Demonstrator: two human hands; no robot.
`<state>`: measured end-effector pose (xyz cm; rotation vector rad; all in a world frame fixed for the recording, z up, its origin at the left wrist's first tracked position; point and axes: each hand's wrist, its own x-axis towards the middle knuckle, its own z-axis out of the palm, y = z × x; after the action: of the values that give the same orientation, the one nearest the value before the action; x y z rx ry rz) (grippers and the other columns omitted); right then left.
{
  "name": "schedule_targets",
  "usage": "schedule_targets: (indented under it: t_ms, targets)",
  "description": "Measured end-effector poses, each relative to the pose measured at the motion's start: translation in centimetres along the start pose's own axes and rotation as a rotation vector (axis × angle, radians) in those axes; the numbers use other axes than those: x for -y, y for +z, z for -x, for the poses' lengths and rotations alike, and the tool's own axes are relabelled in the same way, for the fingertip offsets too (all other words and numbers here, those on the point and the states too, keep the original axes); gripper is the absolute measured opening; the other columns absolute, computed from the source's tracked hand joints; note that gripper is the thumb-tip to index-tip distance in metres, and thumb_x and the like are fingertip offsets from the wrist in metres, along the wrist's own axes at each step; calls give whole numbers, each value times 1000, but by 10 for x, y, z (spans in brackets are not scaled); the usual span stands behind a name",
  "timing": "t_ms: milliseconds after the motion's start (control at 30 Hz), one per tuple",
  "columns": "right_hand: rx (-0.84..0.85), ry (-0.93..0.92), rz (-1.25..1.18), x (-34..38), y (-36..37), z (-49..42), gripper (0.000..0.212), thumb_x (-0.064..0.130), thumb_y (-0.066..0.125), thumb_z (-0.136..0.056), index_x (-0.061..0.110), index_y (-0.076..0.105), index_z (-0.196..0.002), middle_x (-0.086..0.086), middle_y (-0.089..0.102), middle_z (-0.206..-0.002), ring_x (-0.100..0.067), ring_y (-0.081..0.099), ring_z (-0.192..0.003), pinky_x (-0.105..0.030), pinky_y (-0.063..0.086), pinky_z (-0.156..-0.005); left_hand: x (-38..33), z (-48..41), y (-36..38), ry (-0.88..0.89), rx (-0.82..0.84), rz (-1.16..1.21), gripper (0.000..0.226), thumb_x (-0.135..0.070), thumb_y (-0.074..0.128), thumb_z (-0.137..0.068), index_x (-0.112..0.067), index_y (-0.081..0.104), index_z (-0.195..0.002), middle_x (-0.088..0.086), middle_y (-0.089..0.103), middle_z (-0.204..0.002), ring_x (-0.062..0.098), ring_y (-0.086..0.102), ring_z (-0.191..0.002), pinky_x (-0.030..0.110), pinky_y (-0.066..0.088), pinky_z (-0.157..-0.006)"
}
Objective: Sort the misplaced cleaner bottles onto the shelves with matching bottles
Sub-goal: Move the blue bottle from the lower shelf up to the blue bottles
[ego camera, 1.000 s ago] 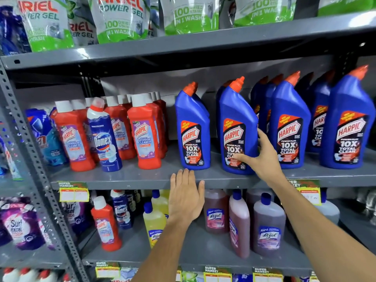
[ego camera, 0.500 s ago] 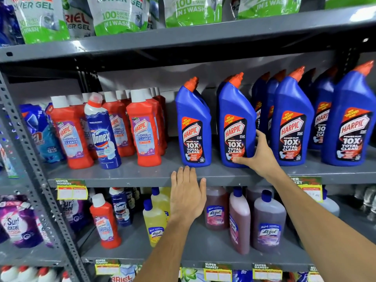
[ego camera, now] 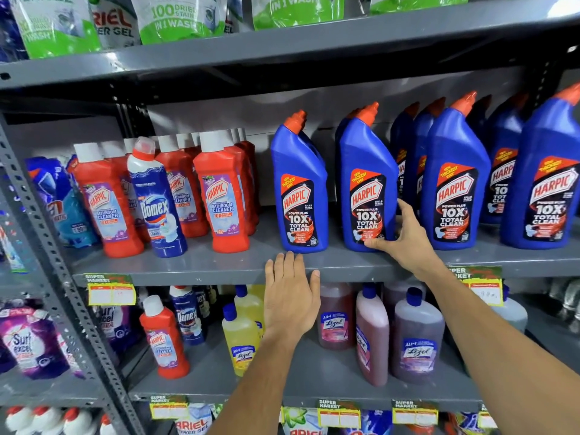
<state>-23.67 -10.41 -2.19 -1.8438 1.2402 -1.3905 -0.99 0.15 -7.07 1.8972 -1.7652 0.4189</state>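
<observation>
My right hand [ego camera: 405, 238] grips the lower right side of a blue Harpic toilet-cleaner bottle [ego camera: 365, 177], which stands upright on the middle shelf [ego camera: 219, 265] in the row of blue Harpic bottles. My left hand [ego camera: 290, 296] rests flat, fingers apart, against that shelf's front edge and holds nothing. A blue Domex bottle [ego camera: 158, 199] stands among the red Harpic bathroom-cleaner bottles [ego camera: 221, 196] on the left. On the lower shelf a red Harpic bottle [ego camera: 164, 339] stands beside another Domex bottle [ego camera: 186, 315].
Yellow [ego camera: 240, 340] and purple Lizol bottles [ego camera: 416, 337] fill the lower shelf. Ariel pouches [ego camera: 175, 17] line the top shelf. A perforated grey upright [ego camera: 62, 277] divides off the left bay, which holds Surf Excel pouches [ego camera: 28, 343]. Price tags hang on the shelf edges.
My right hand has pushed the blue Harpic bottle a little back into line on the shelf. My left hand stays on the shelf edge. The view has shifted slightly.
</observation>
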Motion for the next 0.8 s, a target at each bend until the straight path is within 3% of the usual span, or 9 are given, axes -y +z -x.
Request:
schedule_targets:
  t_ms: [433, 600, 800]
  targets:
    - [42, 4, -19, -3, -3, -2, 103, 13, 89, -73, 29, 28, -154, 19, 54, -120, -13, 53, -123, -36, 46, -104, 1, 0, -2, 3, 12, 15, 59, -44, 27, -103, -7, 38, -148, 12, 42, -153, 29, 32, -145, 47, 13, -124]
    - [73, 13, -24, -1, -5, -3, 103, 11, 87, -77, 28, 24, -157, 10, 55, -135, -14, 54, -128, -41, 46, -110, 1, 0, -1, 6, 0, 13, 58, -44, 28, -103, -7, 39, -146, 11, 44, -151, 29, 34, -143, 46, 14, -124]
    - [-7, 11, 32, 5, -3, 5, 113, 17, 90, -73, 22, 18, -160, -5, 50, -151, -23, 50, -138, -49, 43, -114, 2, 0, -1, 22, -15, -16, 58, -45, 26, -103, -8, 38, -147, 11, 43, -152, 29, 33, -143, 45, 12, -124]
